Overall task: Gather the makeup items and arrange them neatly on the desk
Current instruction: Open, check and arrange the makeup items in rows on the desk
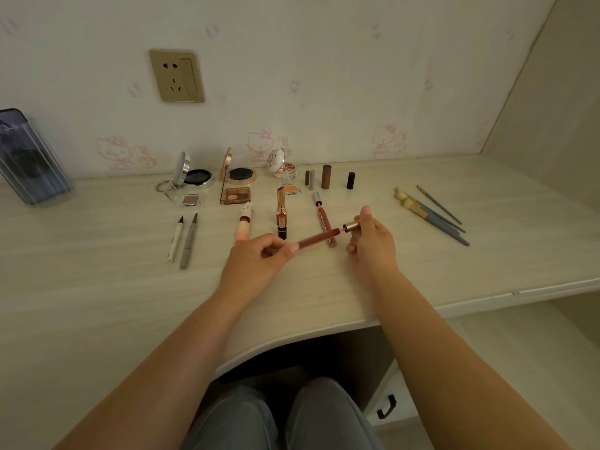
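Reddish-brown lip pencil point(316, 239), held level just above the worktop point(97, 287): the left hand point(259, 258) keeps its grip pinched on the rear end, the right hand point(370, 237) pinches the metallic cap point(351, 227) at the tip. Likely light, stiff and smooth; best held mid-barrel, since the exposed tip looks fragile.

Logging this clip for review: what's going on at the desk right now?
A person sits at the desk holding a reddish-brown lip gloss tube in the left hand and its metallic cap in the right hand, cap close to the tube's end. Behind lie open compacts, lipsticks, two liner pens and brushes, roughly in rows.
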